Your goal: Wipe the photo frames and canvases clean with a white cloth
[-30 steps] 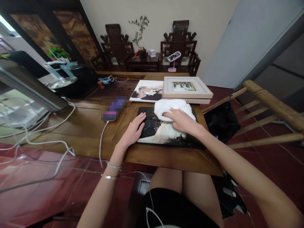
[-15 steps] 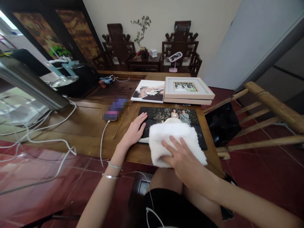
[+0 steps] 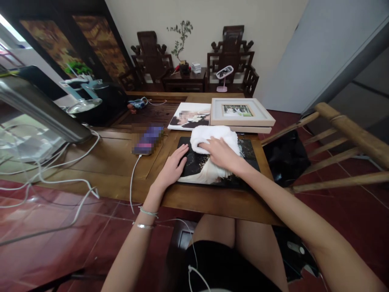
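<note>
A dark wedding photo panel (image 3: 200,177) lies flat at the front edge of the wooden table. My left hand (image 3: 175,165) rests flat on its left edge, fingers stretched out. Across the upper part of the panel, my right hand (image 3: 220,152) holds a folded white towel (image 3: 212,133) pressed down, with a finger tucked into its fold. The towel and my right forearm hide the couple and much of the panel's right side. The pale dress train shows at the lower middle.
Behind the panel lie a white-edged photo print (image 3: 191,115) and stacked pale wood frames (image 3: 243,112). To the left are a phone (image 3: 148,140) on a white cable, tangled cords (image 3: 80,182) and a large metallic object (image 3: 45,105). A wooden chair (image 3: 349,121) stands at the right.
My right hand has pushed the towel away from me, from the panel's front edge up to its far edge. The lower picture is uncovered. My left hand has stayed in place.
</note>
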Available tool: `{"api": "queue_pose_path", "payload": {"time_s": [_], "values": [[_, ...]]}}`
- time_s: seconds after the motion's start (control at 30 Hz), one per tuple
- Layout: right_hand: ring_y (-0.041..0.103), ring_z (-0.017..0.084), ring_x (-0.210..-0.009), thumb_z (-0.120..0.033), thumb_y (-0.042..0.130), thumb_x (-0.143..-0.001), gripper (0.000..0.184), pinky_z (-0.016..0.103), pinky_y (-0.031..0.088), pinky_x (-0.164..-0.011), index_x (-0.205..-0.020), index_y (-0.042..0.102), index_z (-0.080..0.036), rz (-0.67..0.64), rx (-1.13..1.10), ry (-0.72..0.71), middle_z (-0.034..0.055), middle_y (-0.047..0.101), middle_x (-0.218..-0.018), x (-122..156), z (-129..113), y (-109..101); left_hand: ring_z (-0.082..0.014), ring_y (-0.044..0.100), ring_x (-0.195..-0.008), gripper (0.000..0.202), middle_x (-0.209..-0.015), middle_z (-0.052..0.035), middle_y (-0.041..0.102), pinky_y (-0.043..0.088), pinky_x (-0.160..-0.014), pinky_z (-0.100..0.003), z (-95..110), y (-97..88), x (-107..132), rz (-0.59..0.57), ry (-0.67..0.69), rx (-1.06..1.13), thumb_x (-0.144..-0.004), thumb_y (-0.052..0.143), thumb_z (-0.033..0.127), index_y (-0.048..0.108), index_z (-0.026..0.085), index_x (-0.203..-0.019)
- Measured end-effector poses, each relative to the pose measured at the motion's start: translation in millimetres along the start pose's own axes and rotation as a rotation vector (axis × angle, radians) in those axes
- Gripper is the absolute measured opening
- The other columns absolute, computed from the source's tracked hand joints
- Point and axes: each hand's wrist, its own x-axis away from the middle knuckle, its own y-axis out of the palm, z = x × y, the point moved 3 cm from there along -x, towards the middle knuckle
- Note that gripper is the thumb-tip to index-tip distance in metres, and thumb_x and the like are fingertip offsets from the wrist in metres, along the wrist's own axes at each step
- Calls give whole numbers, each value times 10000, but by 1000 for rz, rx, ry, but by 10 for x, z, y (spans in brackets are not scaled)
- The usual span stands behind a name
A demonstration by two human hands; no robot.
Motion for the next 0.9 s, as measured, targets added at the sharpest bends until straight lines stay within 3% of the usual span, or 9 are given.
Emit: {"api": "queue_pose_path", "payload": {"time_s": [0.13,0.23,0.37,0.47,0.53,0.67,0.8,0.9], "values": [[447,354,-1200,31,363,-793,583,576,370,-941,-1300,512,-215,13,52,26,125,557,-1299,-4,-94,43,-228,365,-1375,444,-1442,-98,462,270,-1148,-465,8,-3,-7,2,4,4,-935,374,294,500,175,-1344],[369,386,-1293,-8,343,-856,520,628,318,-993,-1283,545,-227,4,103,14,127,477,-1404,272,-333,76,-233,370,-1372,440,-1439,-103,464,278,-1145,-469,14,-1,-16,3,13,12,-931,381,290,508,172,-1336],[374,442,-1297,-144,385,-931,359,685,321,-977,-1144,652,-251,-1,120,-67,137,461,-1419,740,-707,79,-229,373,-1370,452,-1432,-142,464,275,-1153,-434,22,-1,-16,5,13,3,-934,372,286,517,103,-1320],[377,456,-1295,-192,443,-927,291,710,323,-967,-1063,691,-259,-25,68,-129,133,462,-1422,996,-828,80,-230,375,-1369,447,-1428,-142,469,273,-1153,-445,27,-4,-12,10,16,8,-934,371,286,519,105,-1315],[360,441,-1312,-137,470,-893,301,692,323,-990,-1056,693,-255,-41,13,-170,111,463,-1429,1093,-785,80,-230,371,-1371,438,-1433,-129,466,275,-1150,-461,28,-5,-11,4,19,11,-933,376,286,518,130,-1317],[314,381,-1357,47,425,-752,560,629,310,-1048,-1193,627,-233,-48,-45,-152,63,463,-1439,1089,-441,65,-227,368,-1373,438,-1438,-126,461,271,-1155,-446,29,-6,-12,-4,14,2,-936,375,289,515,133,-1320],[307,367,-1361,89,398,-704,659,618,297,-1052,-1283,559,-180,-39,12,-3,100,443,-1451,803,-21,41,-241,368,-1372,443,-1434,-139,463,265,-1157,-448,22,6,-13,7,9,6,-940,379,304,518,123,-1321],[331,385,-1337,81,400,-732,647,652,320,-1005,-1305,535,-187,-42,69,65,120,441,-1447,490,110,39,-248,375,-1368,439,-1433,-129,467,272,-1149,-473,18,15,-9,17,16,7,-945,381,317,516,145,-1325]]}}
